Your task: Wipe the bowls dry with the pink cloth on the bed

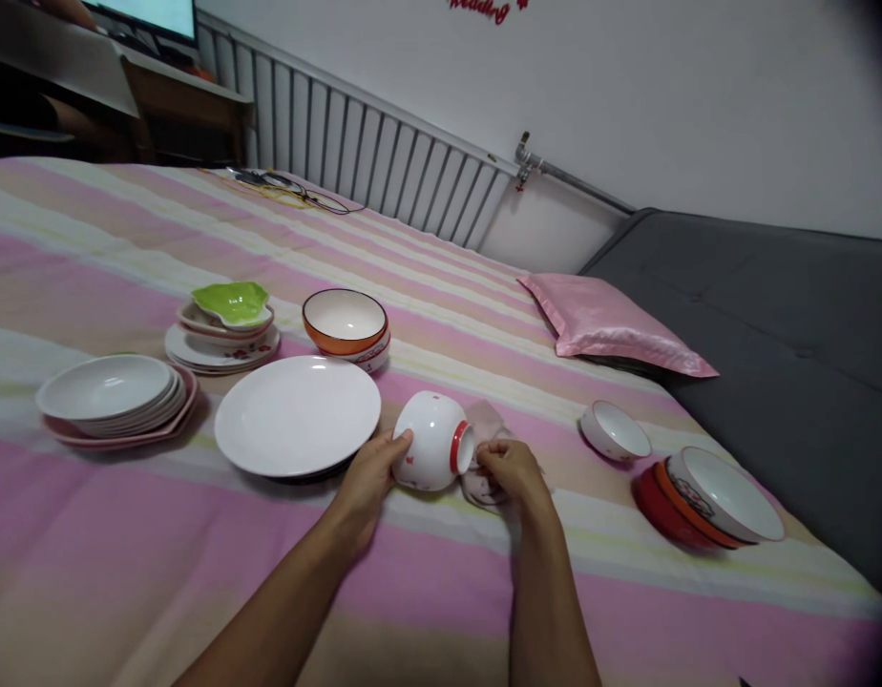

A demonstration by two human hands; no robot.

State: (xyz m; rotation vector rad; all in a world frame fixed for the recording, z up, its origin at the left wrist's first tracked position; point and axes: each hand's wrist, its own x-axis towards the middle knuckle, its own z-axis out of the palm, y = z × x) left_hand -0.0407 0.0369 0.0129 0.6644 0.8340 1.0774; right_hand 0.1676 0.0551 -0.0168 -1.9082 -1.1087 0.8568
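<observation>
Wiping, judged unfinished: left hand [369, 482] clamped on the sideways white bowl [427, 444] over the striped sheet [412, 592], right hand [516, 468] pinching the cloth [482, 491] beside it. Stacked plates [112, 391] left, nested bowls [731, 496] right; which are done, unclear.

Red lettering [482, 11] on the white wall [699, 114], apparently "Wedding", slanting, at the view's top edge

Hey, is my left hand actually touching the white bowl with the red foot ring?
Touching. The head view shows your left hand gripping the white bowl, its thumb overlapping the bowl's outer side.
</observation>
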